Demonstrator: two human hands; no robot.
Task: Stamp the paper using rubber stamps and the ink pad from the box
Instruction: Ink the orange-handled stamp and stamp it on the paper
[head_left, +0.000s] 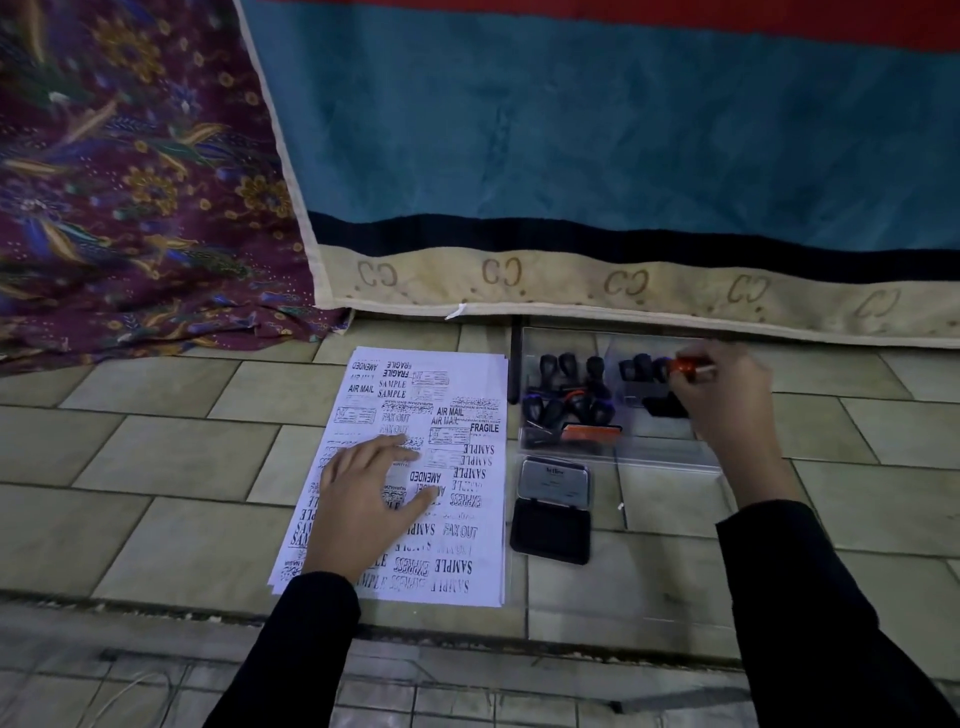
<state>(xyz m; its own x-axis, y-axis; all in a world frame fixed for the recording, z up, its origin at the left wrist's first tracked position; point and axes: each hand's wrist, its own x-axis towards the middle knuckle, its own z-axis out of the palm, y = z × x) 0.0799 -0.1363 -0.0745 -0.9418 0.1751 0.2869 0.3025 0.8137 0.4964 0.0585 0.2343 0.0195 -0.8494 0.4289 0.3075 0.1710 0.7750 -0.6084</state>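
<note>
The right hand (724, 395) reaches into the far right part of the clear plastic box (670, 452) and pinches an orange stamp (688, 368) at its fingertips; the stamp's long axis runs roughly left to right, its glossy orange end pointing left toward the other stamps. Just below that hand a dark block sits in the same compartment (too shadowed to identify). In the box's left half, a cluster of black rubber stamps (569, 395) with rounded knob handles stands mostly upright, with an orange-edged flat piece lying at their near side.

The left hand (371, 499) rests flat and open on the paper (467, 566), fingers spread and pointing right and away, gripping nothing. The white sheet, a thin stack, lies on the tiled floor (156, 467) with its long axis running away from the person, and is crowded with black impressions such as SAMPLE, FRAGILE, AIR MAIL, FAX OUT.

Between paper and box, the ink pad (551, 530) lies open, its black pad nearest, its silvery metal lid (555, 483) hinged back. Both sleeves are black.
</note>
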